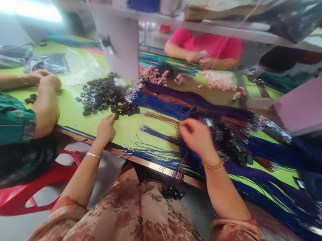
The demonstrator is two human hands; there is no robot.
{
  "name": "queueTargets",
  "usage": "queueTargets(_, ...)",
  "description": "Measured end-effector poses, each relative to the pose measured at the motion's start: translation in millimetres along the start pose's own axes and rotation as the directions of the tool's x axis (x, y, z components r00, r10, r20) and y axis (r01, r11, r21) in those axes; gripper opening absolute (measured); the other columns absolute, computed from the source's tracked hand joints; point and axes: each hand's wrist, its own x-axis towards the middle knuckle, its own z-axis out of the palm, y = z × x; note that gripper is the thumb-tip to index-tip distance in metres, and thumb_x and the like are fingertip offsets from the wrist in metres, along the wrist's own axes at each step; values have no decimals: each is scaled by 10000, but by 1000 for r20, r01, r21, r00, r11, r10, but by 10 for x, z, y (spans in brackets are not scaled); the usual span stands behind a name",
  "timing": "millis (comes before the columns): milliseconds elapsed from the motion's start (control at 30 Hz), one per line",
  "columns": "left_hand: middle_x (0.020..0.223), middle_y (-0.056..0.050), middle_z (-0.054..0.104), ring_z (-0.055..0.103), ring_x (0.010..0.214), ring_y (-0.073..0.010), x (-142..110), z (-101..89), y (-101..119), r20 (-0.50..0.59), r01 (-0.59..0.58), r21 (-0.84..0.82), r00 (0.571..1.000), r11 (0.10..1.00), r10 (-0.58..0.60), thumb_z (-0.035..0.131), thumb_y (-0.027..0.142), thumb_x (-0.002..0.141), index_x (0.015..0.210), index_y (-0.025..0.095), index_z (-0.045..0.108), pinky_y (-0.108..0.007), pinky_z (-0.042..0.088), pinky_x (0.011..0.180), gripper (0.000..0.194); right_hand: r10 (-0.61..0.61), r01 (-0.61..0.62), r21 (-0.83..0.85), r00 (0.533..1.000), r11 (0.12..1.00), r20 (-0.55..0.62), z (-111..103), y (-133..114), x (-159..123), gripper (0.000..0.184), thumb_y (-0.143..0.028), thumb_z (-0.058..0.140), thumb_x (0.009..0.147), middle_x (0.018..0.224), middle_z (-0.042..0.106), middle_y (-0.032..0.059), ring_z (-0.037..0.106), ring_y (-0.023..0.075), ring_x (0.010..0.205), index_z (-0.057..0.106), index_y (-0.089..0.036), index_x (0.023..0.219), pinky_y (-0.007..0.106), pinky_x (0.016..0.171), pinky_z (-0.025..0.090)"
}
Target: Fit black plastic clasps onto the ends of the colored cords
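My left hand [106,130] is closed in a pinch on a small black connector housing [116,116] with a red spot, at the near edge of a housing pile [99,92]. My right hand [196,138] pinches at the right part of a thin bundle of brown wires [161,117]; how many wires are between the fingertips is hidden. Below that bundle lie dark blue wires [159,133] with bare metal ends pointing left. Black housings [243,154] joined to wires are heaped right of my right hand. More finished ends [174,193] hang over the table's front edge.
On my left, a co-worker's hands [46,80] work above the green table [72,118], near plastic bags [50,63]. Another person in pink [204,48] sits opposite, behind pink connector pieces [156,75]. A loaded shelf [176,22] spans overhead. A red stool [28,189] stands lower left.
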Motion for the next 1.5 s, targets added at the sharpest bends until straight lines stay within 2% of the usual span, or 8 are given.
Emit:
queueTargets(100,1177,-168,569,547,1067,-293,-104,19,52,7,9,126,1000,992,-10,439,72,769,1148,160,631,-388,417,899,434,-233,204,126,928,971,290,451,-385,43,182,-223,498,843,856,693,45,603,163,774,676,-190,832,250,696,399)
queueTargets(300,1068,-139,555,592,874,-256,-283,-90,202,24,51,219,998,974,-58,455,256,865,926,180,656,-359,431,756,223,-220,235,22,869,972,443,1099,-696,222,194,-249,516,850,899,704,80,603,182,780,695,-177,871,260,648,361)
queueTargets(600,1022,-115,614,600,901,-255,-422,-148,174,22,112,202,993,973,-118,516,328,860,1050,195,587,-336,413,734,242,-298,338,3,825,941,480,1198,-698,184,181,-248,478,876,968,663,74,587,182,842,640,-183,926,257,650,345)
queueTargets(767,914,-78,630,593,835,-211,-435,-100,217,-61,140,-157,987,978,-151,590,358,811,990,189,642,-323,439,748,252,-282,338,-42,840,940,464,1220,-723,139,197,-219,419,884,949,650,104,572,191,801,590,-151,953,275,656,334)
queueTargets(900,828,-22,613,542,594,-100,-442,-93,341,119,290,-737,945,610,-305,659,401,746,1017,175,629,-238,434,569,355,-220,219,48,900,975,376,1180,-712,152,172,-207,436,858,832,646,65,534,161,689,573,-151,946,266,625,314)
queueTargets(1033,885,-25,646,590,602,-74,-484,-130,498,337,388,-898,909,207,-244,754,330,661,1055,181,615,-203,468,570,443,-182,93,300,941,949,285,1139,-682,191,104,-191,482,804,677,579,-11,462,112,591,577,-167,838,229,592,310)
queueTargets(1267,849,-39,672,647,743,-109,-630,-18,709,473,476,-879,862,-29,-184,741,234,713,1041,167,633,-208,517,675,351,-176,18,619,965,785,196,1113,-691,168,153,-269,519,794,653,550,-35,428,78,581,608,-148,770,190,569,332)
queueTargets(1500,843,-48,672,632,750,-100,-700,116,816,539,517,-833,838,-197,-82,677,148,765,1012,137,668,-202,530,721,248,-209,153,484,976,861,65,1014,-728,104,74,-221,567,752,660,558,-18,439,91,600,602,-157,735,205,585,320)
